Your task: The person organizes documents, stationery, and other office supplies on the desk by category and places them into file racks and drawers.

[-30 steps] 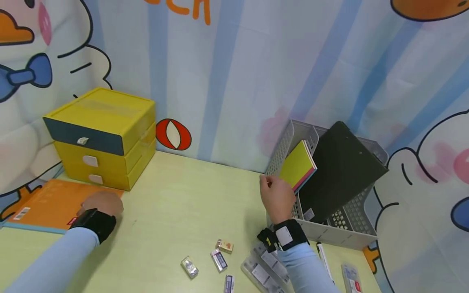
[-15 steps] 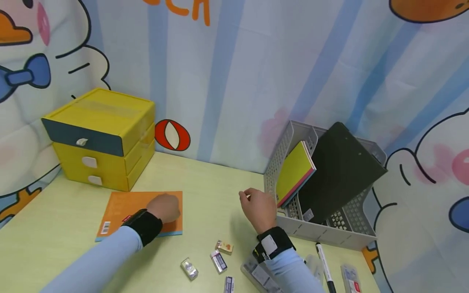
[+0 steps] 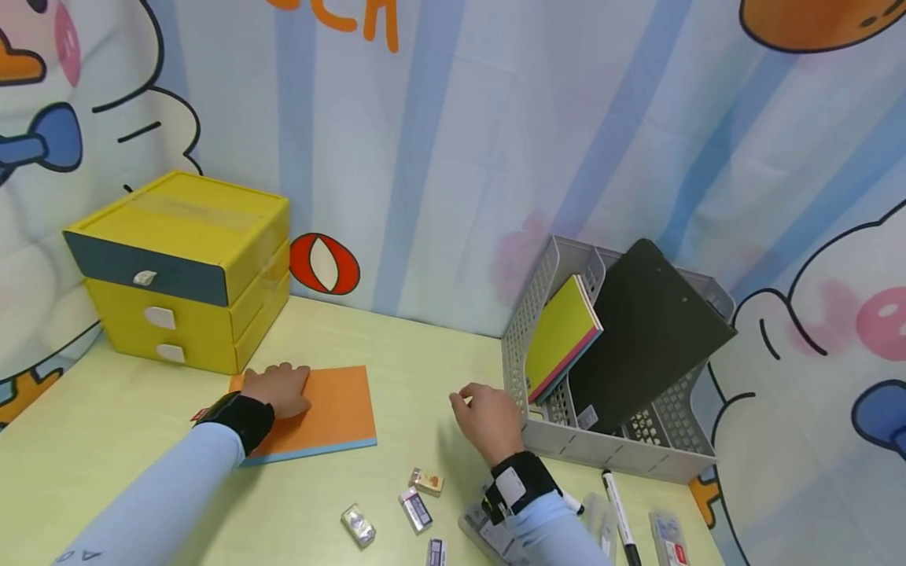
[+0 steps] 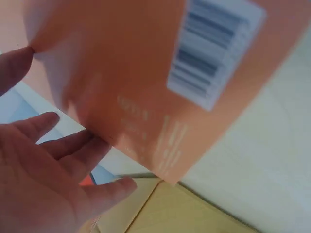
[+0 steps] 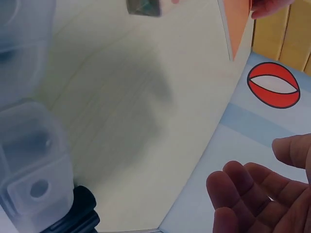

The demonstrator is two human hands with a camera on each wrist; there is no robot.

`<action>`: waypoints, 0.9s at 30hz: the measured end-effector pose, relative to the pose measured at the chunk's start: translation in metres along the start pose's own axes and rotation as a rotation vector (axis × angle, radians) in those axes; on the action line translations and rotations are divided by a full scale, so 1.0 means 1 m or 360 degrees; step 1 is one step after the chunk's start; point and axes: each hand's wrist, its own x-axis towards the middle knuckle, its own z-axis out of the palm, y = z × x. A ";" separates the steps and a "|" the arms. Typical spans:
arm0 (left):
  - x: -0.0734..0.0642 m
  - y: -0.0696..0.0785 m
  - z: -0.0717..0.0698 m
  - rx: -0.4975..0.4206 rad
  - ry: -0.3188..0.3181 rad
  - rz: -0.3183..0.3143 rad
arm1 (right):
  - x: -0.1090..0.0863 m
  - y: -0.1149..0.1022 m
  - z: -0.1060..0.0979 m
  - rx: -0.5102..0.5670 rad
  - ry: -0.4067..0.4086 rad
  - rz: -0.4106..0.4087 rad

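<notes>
An orange notebook [image 3: 341,402] with a blue lower edge lies near the middle left of the table. My left hand [image 3: 279,391] holds it by its left part. Close up in the left wrist view, the thumb touches the orange cover [image 4: 141,63] and fingers meet its edge, with a barcode sticker [image 4: 216,51] further along. My right hand [image 3: 488,420] hovers left of the grey file rack [image 3: 616,448]. Its fingers are loosely bent, with nothing between them in the right wrist view.
Yellow drawers [image 3: 177,267] stand at the back left. The rack holds a yellow-covered notebook [image 3: 562,338] and a dark board [image 3: 644,338]. Several erasers [image 3: 415,511], clear plastic cases [image 3: 488,534] and a marker [image 3: 619,515] lie in front. A printed curtain [image 3: 453,157] hangs behind.
My left hand has brought the orange notebook rightward from beside the drawers, and its barcode no longer shows in the head view. My right hand has moved left and down, away from the rack.
</notes>
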 end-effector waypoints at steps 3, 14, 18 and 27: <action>0.003 -0.004 0.001 0.0035 0.0043 -0.0013 | 0.000 -0.001 0.000 -0.0014 -0.0037 0.0031; 0.009 -0.006 0.008 -0.0147 0.0143 -0.0186 | -0.003 -0.006 0.006 0.0000 -0.0164 0.0039; 0.010 -0.013 0.008 -0.0349 0.0142 -0.0134 | -0.003 -0.008 0.007 0.0048 -0.0213 0.0045; 0.021 0.001 -0.017 -0.0830 0.0305 -0.0050 | 0.001 -0.014 0.008 0.0676 -0.0456 0.0185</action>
